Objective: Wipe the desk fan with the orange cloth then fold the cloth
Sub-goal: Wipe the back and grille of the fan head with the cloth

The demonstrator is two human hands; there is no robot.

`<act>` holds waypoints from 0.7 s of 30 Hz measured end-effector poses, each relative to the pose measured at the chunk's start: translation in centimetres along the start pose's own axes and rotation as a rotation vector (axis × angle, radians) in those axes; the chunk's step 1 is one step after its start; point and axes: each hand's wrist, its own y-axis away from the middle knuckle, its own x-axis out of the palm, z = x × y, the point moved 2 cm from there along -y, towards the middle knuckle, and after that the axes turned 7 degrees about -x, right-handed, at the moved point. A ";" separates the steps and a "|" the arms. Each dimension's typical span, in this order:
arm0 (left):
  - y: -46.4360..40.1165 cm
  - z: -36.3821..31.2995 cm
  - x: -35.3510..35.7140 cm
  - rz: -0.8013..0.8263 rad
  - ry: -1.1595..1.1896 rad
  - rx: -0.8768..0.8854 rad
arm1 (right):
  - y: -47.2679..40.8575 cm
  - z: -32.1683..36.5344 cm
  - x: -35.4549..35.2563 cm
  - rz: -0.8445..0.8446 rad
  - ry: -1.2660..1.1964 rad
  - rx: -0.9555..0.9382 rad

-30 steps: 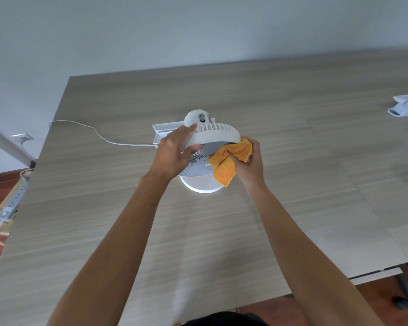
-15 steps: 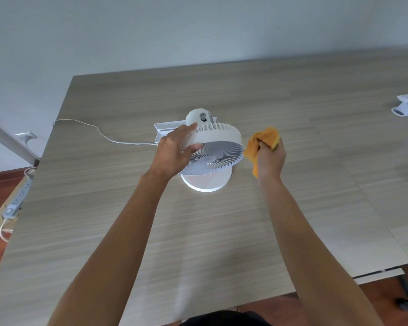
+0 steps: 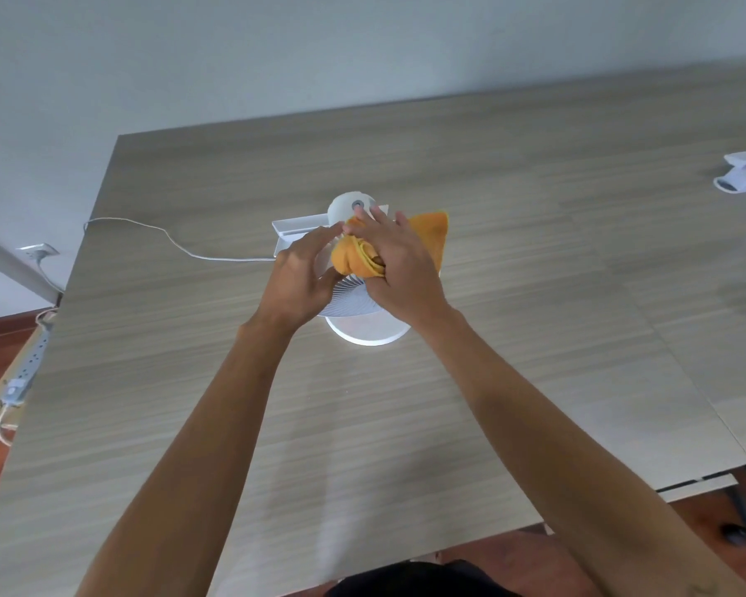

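My right hand lies palm-down on top of the desk fan, fingers spread and pressing the orange cloth against the housing; a loose corner of the cloth fans out beyond my knuckles. My left hand, just beside the right, curls around the near rim of the fan head, presumably to brace it so the wiping pressure does not tip or swivel it. The fan's round base shows below both wrists on the table; its white cord trails away past my left hand. Wiping appears underway; folding is not yet begun.
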 end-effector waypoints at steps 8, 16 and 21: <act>0.4 0.3 0.3 -0.021 0.043 -0.083 | 3.0 -4.2 1.1 -0.518 -0.417 0.676; 0.4 0.0 0.2 -0.014 0.003 -0.031 | 5.7 -8.2 3.9 -0.738 -0.970 1.414; 0.7 0.0 0.4 -0.006 0.002 -0.017 | 7.0 -8.2 5.3 -0.775 -1.222 1.439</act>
